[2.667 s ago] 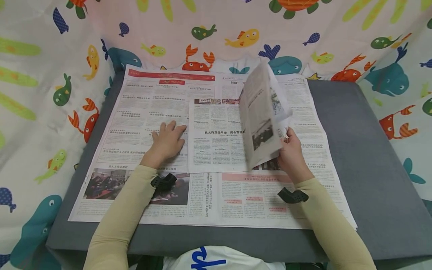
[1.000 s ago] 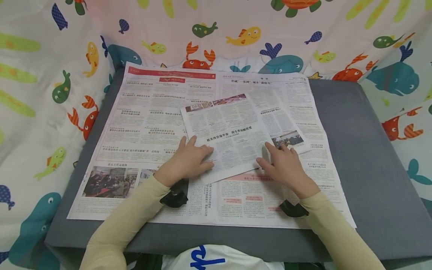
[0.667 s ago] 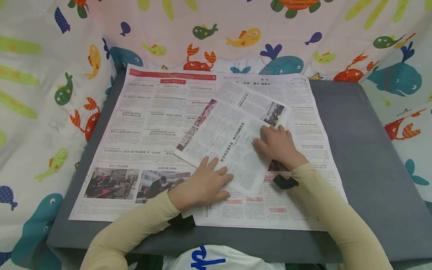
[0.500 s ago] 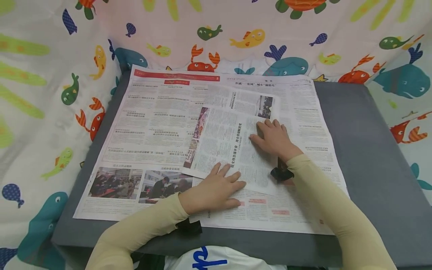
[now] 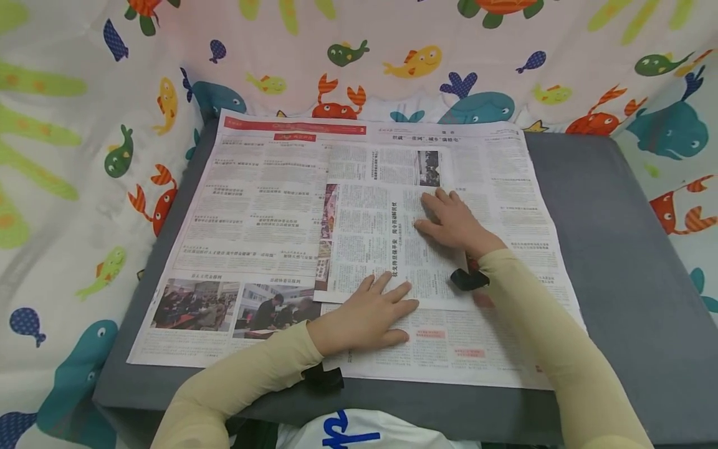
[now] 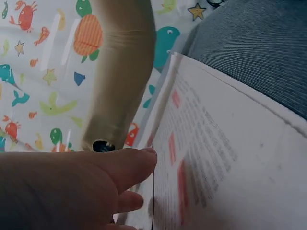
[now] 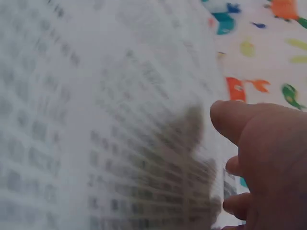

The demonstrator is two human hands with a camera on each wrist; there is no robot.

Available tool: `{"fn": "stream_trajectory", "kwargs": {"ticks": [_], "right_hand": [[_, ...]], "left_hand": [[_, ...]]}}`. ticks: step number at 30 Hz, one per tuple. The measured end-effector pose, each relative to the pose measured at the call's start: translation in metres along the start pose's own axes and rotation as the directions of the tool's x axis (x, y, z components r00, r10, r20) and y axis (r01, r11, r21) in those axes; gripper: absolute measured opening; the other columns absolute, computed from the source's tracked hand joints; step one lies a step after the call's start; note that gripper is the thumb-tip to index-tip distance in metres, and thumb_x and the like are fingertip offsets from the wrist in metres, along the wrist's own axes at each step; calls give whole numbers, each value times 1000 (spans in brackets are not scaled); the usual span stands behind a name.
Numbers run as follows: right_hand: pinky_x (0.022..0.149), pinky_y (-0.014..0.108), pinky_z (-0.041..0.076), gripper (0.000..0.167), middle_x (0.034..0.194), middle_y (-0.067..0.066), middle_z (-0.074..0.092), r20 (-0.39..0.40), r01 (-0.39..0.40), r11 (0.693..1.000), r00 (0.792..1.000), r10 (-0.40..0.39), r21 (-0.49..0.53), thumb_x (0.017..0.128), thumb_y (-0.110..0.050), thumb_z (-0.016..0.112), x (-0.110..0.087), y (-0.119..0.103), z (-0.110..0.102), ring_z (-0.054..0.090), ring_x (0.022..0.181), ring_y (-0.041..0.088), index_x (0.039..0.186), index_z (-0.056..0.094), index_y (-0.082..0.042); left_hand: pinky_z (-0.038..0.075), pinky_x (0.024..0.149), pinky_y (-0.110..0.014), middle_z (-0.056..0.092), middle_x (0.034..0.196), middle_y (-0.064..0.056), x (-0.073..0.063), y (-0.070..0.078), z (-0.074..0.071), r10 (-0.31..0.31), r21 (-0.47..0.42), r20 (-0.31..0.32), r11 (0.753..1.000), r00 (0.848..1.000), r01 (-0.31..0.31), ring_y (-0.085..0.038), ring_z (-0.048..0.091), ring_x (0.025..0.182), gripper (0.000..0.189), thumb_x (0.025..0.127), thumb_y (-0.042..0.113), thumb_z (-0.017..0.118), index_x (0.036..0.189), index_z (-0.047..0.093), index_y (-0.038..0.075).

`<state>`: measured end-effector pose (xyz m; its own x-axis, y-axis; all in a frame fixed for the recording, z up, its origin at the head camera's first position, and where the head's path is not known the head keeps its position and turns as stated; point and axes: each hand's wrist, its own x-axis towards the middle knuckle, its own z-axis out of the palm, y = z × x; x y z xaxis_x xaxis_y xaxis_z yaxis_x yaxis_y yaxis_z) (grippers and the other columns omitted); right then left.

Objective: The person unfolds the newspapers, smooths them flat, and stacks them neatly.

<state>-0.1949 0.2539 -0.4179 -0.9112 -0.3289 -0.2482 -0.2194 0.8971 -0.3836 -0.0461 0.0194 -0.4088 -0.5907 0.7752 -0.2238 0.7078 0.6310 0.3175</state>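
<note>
A smaller folded newspaper (image 5: 364,231) lies flat on a large spread newspaper (image 5: 247,218). Its headline runs up and down, with a colour picture strip along its left edge. My left hand (image 5: 367,315) rests across its lower edge, fingers spread and pointing away to the right. On its right side lies my right hand (image 5: 457,224), fingers extended over the print. The left wrist view has my left thumb and fingertips by the large sheet's pink-marked print; in the right wrist view, my right hand (image 7: 268,163) is beside blurred newsprint.
The spread newspaper covers most of a grey table (image 5: 606,262), whose surface shows at the right and along the front edge (image 5: 449,408). A curtain with sea animals (image 5: 392,37) hangs behind and at both sides. Black straps circle both wrists.
The right hand held up a fold of the smaller newspaper earlier; it was laid down. Both hands then turned the paper a quarter turn counterclockwise, and it now lies nearly square to the large sheet.
</note>
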Motion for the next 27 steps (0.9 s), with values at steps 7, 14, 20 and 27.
{"fn": "stream_trajectory", "kwargs": {"ticks": [7,14,20,27], "right_hand": [[123,63,22,72,168,25,21,-12,-145,955,988,153,257,106,-45,44,-29,19,-18,23,155,47,164,19,-10],[118,66,30,68,162,28,33,-54,-170,915,978,204,367,108,-47,35,-51,34,-18,35,148,52,164,22,-10],[119,65,30,66,164,25,33,-54,-172,883,975,217,438,109,-46,35,-56,37,-18,34,150,48,164,23,-12],[119,63,31,64,162,25,35,-54,-159,881,978,203,445,109,-44,38,-54,39,-22,35,150,47,162,26,-10]], "left_hand": [[26,118,-68,29,168,-14,28,14,-8,-103,-38,-99,994,990,100,-45,26,154,69,99,58,57,157,41,25],[28,112,-73,20,170,-17,77,28,-13,-253,-20,-113,967,961,253,-47,19,155,82,95,70,52,161,30,27],[17,116,-74,13,172,-15,98,27,2,-305,8,-94,952,948,307,-50,9,157,95,88,80,51,164,23,30],[11,119,-75,9,173,-13,100,24,2,-329,-41,-46,944,943,327,-49,3,158,96,87,80,53,164,21,32]]}}
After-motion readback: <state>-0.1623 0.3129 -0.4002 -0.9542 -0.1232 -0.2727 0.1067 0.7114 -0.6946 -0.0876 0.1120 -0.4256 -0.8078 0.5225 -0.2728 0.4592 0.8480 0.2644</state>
